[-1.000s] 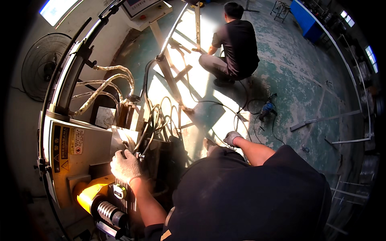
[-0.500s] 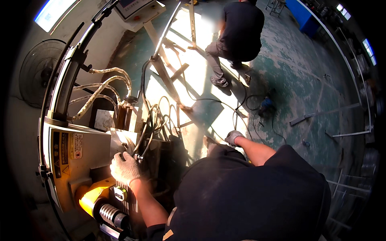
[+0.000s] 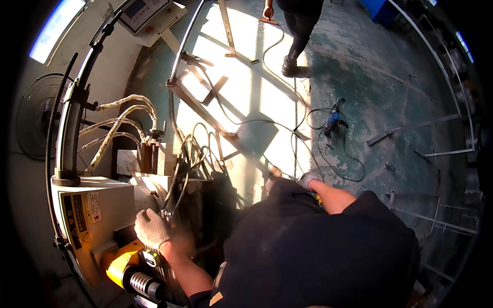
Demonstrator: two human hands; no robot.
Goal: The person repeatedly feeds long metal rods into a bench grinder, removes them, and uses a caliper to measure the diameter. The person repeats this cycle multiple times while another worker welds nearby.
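My left hand [image 3: 152,229], in a pale knit glove, is on the machine [image 3: 110,203] at the left, beside a small metal fitting [image 3: 165,214] where cables run in. Its fingers are curled, and whatever lies under them is hidden. Just below the wrist a tape measure [image 3: 151,258] lies beside a yellow machine part [image 3: 123,264] with a coiled spring [image 3: 141,281]. My right hand [image 3: 309,180], also gloved, is low in front of my body beside my leg. My dark clothing hides part of it, and its fingers cannot be made out.
Ahead, a co-worker [image 3: 298,25] stands holding an orange-brown tool [image 3: 268,21] with a cable. A blue power tool [image 3: 335,119] lies on the green floor among looped cables [image 3: 354,177]. A metal frame [image 3: 200,105], wrapped hoses [image 3: 115,131], a fan [image 3: 38,115] and a control box [image 3: 146,20] are left.
The co-worker has gone from crouching to standing farther off. My view has shifted, showing more of the blue tool. My left hand stays at the same spot on the machine.
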